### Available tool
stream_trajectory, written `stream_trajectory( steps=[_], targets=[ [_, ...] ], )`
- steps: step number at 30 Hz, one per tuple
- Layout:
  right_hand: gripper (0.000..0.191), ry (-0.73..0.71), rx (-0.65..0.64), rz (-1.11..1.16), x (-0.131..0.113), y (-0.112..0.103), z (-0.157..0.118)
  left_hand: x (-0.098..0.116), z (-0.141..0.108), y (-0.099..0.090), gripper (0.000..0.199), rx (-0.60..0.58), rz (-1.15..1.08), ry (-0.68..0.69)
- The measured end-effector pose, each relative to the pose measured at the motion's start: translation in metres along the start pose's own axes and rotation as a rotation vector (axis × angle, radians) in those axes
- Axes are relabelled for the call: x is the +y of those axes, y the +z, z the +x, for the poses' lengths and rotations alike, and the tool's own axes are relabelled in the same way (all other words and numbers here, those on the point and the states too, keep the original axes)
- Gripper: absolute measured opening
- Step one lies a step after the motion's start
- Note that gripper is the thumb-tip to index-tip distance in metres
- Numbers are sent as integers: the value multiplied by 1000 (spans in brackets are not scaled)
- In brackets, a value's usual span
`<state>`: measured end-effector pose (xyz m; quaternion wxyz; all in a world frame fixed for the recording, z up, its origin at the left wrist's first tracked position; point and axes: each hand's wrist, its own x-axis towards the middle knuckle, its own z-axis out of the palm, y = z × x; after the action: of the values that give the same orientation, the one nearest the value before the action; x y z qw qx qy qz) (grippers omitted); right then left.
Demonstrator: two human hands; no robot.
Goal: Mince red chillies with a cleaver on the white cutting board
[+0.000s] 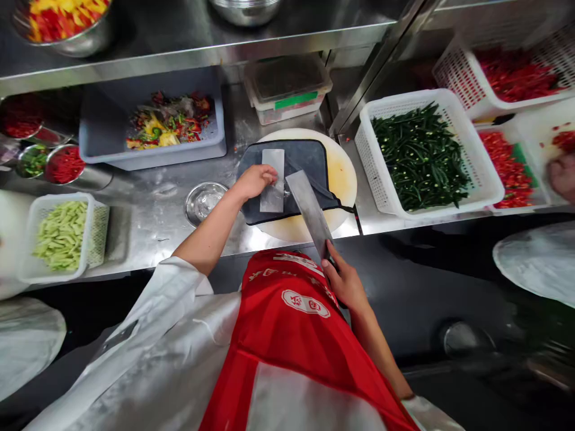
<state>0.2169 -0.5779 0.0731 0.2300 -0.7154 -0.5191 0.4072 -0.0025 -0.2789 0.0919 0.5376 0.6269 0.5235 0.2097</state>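
My right hand (344, 276) is wrapped round the handle of a cleaver (309, 209). Its broad grey blade points up and left, the tip near the right side of a whetstone (272, 200). The pale rectangular stone lies lengthwise on a dark cloth (305, 157) with black edging. My left hand (257, 181) is over the stone's left side with its fingers curled in, and nothing shows in them; whether it touches the stone is unclear. Under the cloth is a round cutting board (344, 173). A small metal bowl (191, 203) with water stands left of the board.
A grey bin (157, 158) with vegetable scraps and a lidded plastic box (287, 84) stand behind. At left is a basket (85, 239) of pale green strips. To the right are a white basket (368, 137) of cut green peppers and a co-worker's hand (562, 176) near red peppers.
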Motion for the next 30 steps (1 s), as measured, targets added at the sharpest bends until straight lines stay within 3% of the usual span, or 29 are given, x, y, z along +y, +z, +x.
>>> stream_trajectory(
  steps=[4,6,9,13,15,18,20,25,30],
  targets=[
    [67,-19,-115,-135,9,-2,4,-8,0,-11,18,72,84,49],
    [66,-45,-171,-270,8,1,16,-13,-9,-17,25,121,171,-31],
    [69,-27,-238,-521,-6,9,46,-23,-23,-20,39,91,378,-231],
    [72,-33,-238,-688,-24,22,74,-38,-40,-14,45,152,712,-280],
    [73,-36,-242,-730,-22,24,70,-47,-53,-7,50,175,736,-302],
    [70,-2,-348,-762,-14,19,56,-54,-71,4,54,142,696,-342],
    [69,-12,-387,-782,-14,13,57,-53,-71,7,55,116,685,-359],
    [72,-88,-277,-844,-27,7,74,-46,-61,3,61,218,745,-349],
    [72,-50,-418,-780,-25,9,65,-49,-74,5,55,131,790,-388]
  ],
)
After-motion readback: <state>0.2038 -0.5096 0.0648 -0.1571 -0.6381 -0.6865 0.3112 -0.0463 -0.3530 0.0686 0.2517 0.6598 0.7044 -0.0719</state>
